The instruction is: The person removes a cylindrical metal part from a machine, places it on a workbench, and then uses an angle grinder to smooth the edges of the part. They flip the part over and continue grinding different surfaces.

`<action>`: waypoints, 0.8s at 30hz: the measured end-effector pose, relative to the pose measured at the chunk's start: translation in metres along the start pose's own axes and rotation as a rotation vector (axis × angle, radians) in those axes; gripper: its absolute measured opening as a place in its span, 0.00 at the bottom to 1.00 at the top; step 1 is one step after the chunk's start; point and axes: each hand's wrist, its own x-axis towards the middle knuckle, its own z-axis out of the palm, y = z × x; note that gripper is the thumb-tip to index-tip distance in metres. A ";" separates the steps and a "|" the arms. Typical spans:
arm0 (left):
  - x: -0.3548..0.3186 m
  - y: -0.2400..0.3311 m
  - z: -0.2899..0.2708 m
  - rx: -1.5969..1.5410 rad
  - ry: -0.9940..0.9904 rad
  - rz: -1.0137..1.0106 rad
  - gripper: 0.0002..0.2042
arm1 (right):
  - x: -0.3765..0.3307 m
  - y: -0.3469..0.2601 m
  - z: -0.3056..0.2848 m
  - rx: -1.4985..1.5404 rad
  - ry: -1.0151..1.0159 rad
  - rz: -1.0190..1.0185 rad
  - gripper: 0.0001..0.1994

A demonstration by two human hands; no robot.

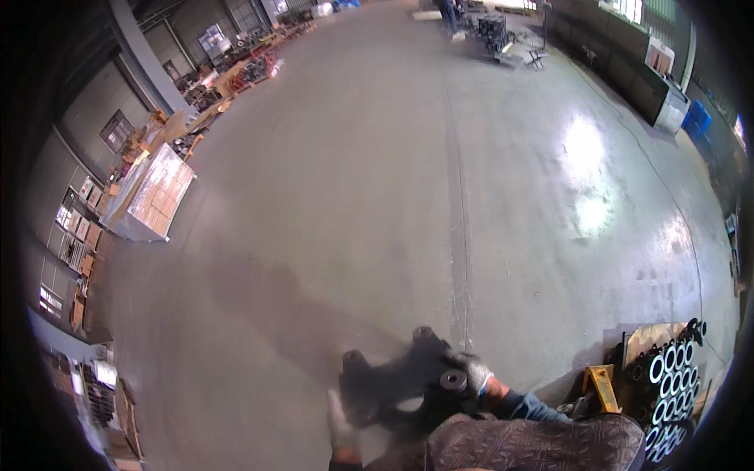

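Between my two hands is a bulky black metal casting (393, 385) with knob-like bosses at its corners and an opening near its lower edge. It is held above the grey floor, low in the middle of the head view. My left hand (339, 424), in a pale glove, presses against the casting's left side, a little blurred. At the right end, my right hand (473, 372), also gloved, is wrapped round the edge beside a round boss with a hole. A brown patterned fabric surface (534, 443) covers part of my right side.
Stacked black parts with pale ring faces (671, 385) stand at the lower right, beside a yellow pallet-jack-like piece (602, 388). A film-wrapped crate (161, 192) sits on the left. Far off, a person (448, 14) is near dark machinery (492, 35). A cable (667, 192) runs along the right floor.
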 end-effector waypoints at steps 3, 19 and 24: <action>0.117 0.025 0.067 -0.044 -0.018 0.008 0.39 | 0.142 -0.007 -0.065 0.638 0.219 0.546 0.25; 0.704 0.329 0.420 0.296 -0.075 -0.092 0.34 | 0.719 -0.082 -0.295 0.486 0.543 0.373 0.25; 0.914 0.394 0.592 0.347 0.014 0.077 0.33 | 0.911 -0.130 -0.428 -0.435 0.478 -0.068 0.37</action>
